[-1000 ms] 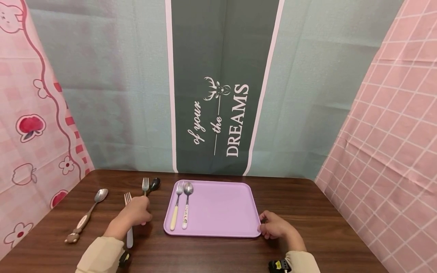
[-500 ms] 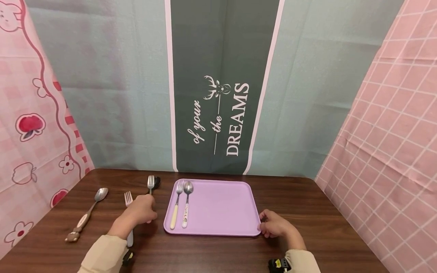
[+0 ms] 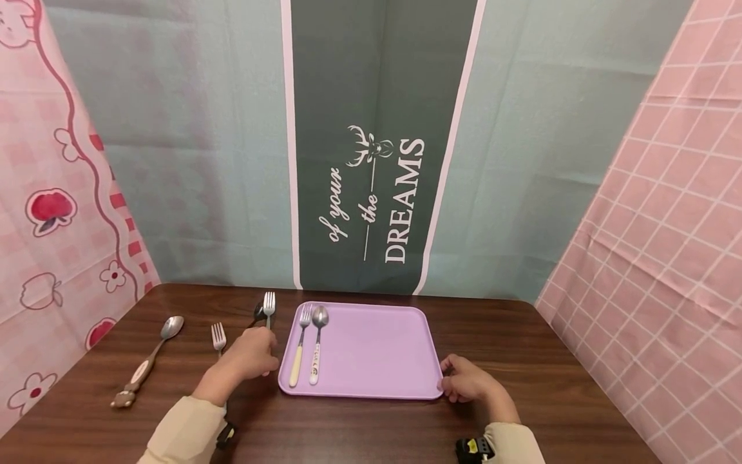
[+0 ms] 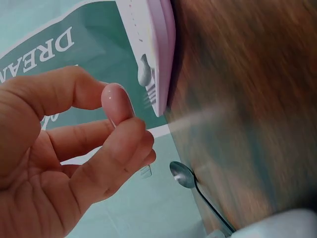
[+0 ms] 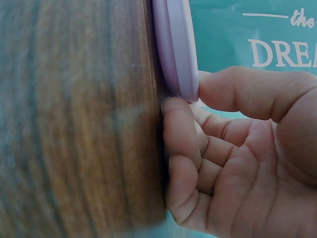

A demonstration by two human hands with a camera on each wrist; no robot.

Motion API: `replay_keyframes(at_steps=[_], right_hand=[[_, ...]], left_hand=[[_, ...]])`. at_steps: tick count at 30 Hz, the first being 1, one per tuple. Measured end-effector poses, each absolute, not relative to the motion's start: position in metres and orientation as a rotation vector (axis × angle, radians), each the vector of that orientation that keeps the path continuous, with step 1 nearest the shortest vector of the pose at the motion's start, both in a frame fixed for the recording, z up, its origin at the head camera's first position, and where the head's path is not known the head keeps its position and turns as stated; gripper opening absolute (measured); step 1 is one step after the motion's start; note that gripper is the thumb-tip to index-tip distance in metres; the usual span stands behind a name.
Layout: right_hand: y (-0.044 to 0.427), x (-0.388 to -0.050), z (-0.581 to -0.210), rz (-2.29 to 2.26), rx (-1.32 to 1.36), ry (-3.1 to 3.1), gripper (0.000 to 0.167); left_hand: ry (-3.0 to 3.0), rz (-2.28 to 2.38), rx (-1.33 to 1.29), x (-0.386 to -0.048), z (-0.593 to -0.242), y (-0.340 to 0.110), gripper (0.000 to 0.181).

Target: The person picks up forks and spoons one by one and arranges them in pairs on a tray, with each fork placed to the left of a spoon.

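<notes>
The tray (image 3: 377, 351) is lilac, the rear spoon (image 3: 259, 313) seemingly black.

Of the fork (image 3: 269, 304) pinched in the left hand (image 3: 249, 353), I can make out just the slim silvery tines and a bit of neck; the rest is lost behind the fingers. Its tines point away from the person, and it's just beside the tray's left edge, apart from it. The tray (image 3: 377, 351) itself is lilac, rectangular, round-cornered and low-rimmed, lying flat with a long side nearest the person, its near right corner between the right hand's (image 3: 466, 379) thumb and fingers.
</notes>
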State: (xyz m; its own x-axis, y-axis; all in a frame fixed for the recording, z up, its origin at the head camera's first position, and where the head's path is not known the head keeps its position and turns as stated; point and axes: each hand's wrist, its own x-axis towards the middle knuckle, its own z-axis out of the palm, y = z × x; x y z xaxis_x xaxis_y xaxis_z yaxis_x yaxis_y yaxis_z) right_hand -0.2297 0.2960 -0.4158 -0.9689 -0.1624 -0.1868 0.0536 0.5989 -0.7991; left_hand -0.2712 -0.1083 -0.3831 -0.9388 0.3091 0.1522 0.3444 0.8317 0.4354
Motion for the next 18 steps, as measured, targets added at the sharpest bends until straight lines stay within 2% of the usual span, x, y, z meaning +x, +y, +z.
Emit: replay_keyframes(at_steps=[5,12,18], right_hand=[[0.297,-0.230,-0.416,-1.345,-0.125,2.560,0.025],[0.296,-0.230,-0.416,-1.330,-0.105,2.560,0.026],[0.297,-0.230,-0.416,-1.317,-0.107,2.567,0.025]], left_hand=[[-2.884,-0.689,-0.583,-0.273,-0.384,-0.102,0.013],[-2.816,-0.681,-0.615,-0.272,-0.385,-0.092,0.028],[-2.835,-0.704,-0.621,-0.271,-0.386,-0.086,0.032]])
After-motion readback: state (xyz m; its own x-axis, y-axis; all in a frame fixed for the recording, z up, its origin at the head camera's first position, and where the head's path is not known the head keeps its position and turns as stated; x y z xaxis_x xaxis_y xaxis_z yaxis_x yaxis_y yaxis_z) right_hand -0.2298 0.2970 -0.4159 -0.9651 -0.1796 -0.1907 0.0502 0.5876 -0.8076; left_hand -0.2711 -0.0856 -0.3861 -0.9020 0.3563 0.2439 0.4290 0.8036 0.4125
